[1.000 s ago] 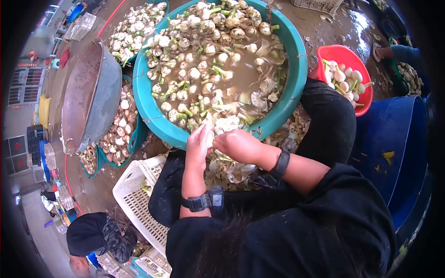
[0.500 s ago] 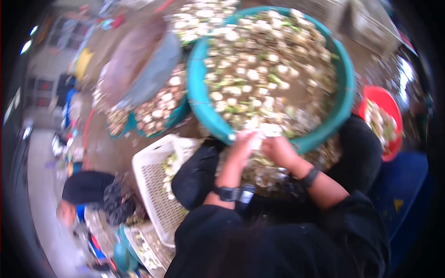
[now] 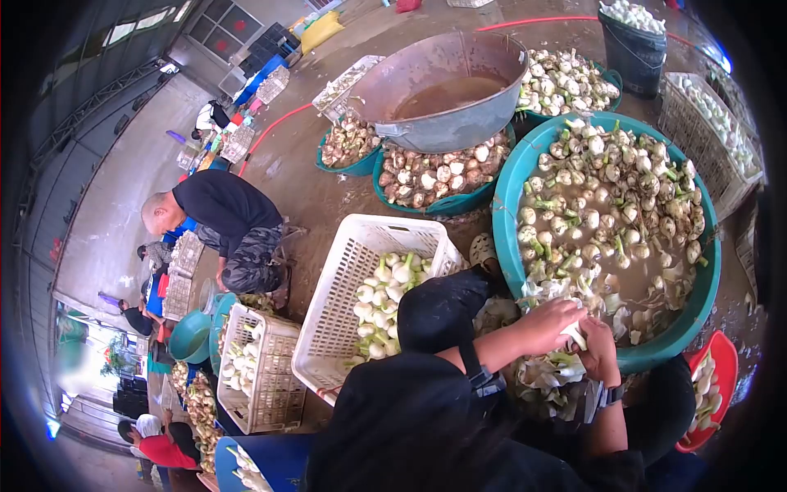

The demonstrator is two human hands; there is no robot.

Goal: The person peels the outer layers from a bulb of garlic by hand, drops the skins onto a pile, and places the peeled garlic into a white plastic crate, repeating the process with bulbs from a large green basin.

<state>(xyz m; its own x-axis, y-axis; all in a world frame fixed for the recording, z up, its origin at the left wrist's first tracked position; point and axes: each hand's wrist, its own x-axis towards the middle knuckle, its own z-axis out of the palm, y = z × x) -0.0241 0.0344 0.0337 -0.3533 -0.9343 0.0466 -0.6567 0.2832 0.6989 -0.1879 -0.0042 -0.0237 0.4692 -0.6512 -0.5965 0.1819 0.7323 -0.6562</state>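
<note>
Just over the near rim of a large teal tub (image 3: 507,246), my two hands come together. My left hand (image 3: 548,326) is closed, its fingers on a white garlic bulb (image 3: 575,334) that is largely hidden. My right hand (image 3: 601,348) is closed on the same bulb from the other side. Muddy water fills the tub, with many unpeeled garlic bulbs (image 3: 635,184) bearing short green stems. Pale peeled skins (image 3: 551,373) lie heaped below my hands, between my knees.
At my left stands a white crate (image 3: 328,316) with cleaned bulbs. A red basin (image 3: 721,381) with bulbs is at my right. A metal tub (image 3: 447,123) rests over teal tubs of garlic. A bent-over person (image 3: 225,213) works at left; a red hose (image 3: 283,127) crosses the wet floor.
My view has swung left and sharpened, so the tub and my hands appear farther right. Both hands stay together at the tub's near rim.
</note>
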